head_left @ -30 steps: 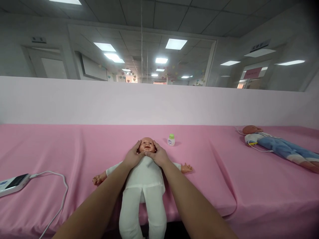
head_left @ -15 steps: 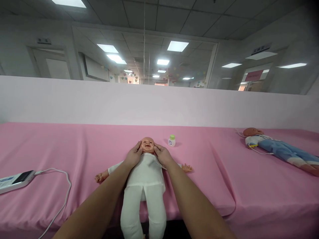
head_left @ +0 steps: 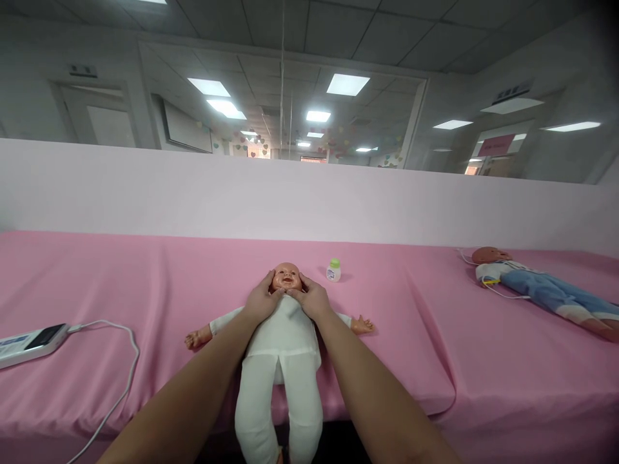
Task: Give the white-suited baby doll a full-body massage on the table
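Observation:
A baby doll (head_left: 285,335) in a white top and trousers lies face up, its arms spread and its legs toward me. My left hand (head_left: 262,298) cups one side of its head, fingers along the cheek and thumb at the chin. On the other side, my right hand (head_left: 313,296) does the same, its thumb also near the chin. Both hands are closed around the head, and some fingertips are hidden beside it. Just beyond my right hand stands a small clear bottle (head_left: 333,273) with a green cap.
Pink cloth (head_left: 387,361) covers the bed. At the left lies a white handheld device (head_left: 33,345) with a white cable (head_left: 129,377). A second doll (head_left: 536,283) in blue and white, with thin tubes, lies far right. A white wall (head_left: 309,200) with a window above it runs behind.
Both thumbs have moved inward from the cheeks to the doll's chin. My hands stay at the sides of its head. The camera view has shifted slightly.

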Demonstrator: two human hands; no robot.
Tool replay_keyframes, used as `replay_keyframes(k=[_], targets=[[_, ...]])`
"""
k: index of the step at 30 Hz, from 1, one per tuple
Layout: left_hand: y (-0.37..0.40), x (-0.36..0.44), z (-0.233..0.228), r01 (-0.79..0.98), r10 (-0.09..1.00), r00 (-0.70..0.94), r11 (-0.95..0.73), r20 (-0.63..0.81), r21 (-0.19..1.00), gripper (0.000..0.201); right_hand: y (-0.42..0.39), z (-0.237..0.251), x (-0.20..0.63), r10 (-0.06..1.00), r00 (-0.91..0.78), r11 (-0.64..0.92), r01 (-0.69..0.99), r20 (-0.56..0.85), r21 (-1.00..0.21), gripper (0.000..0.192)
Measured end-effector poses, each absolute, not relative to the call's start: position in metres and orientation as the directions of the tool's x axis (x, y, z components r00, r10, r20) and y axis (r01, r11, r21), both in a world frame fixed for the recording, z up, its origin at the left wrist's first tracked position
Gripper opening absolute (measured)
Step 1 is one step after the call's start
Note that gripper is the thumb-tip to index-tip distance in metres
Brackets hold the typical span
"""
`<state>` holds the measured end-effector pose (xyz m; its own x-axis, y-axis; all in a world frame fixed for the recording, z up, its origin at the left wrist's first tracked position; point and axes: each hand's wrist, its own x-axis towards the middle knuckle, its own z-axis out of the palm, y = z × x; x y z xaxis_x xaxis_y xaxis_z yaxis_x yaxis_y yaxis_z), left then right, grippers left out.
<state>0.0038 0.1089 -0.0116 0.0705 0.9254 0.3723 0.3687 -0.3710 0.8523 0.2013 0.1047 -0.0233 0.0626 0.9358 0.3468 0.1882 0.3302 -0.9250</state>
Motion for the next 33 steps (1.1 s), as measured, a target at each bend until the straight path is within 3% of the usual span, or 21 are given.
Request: replay_keyframes(k=[9,17,25,33], targets=[[0.121,0.001,-0.021,0.243,0.943,0.031,-0.328,0.330,0.913,0.076,0.107,-0.025,0.209,0.932,-0.019,0.363,0.001,0.363,-0.932,0.054],[0.111,0.004,-0.014,0.330,0.950,0.042,-0.307,0.311,0.893,0.098,0.100,-0.019,0.203,0.944,0.048,0.321,0.104,0.327,-0.941,0.072],[0.109,0.007,-0.013,0.439,0.937,0.028,-0.325,0.349,0.838,0.095,0.099,-0.019,0.199,0.936,0.076,0.321,0.219,0.344,-0.922,0.078],[0.111,0.004,-0.015,0.368,0.935,0.021,-0.335,0.353,0.867,0.081,0.113,-0.031,0.203,0.941,0.047,0.334,0.044,0.336,-0.942,0.068]])
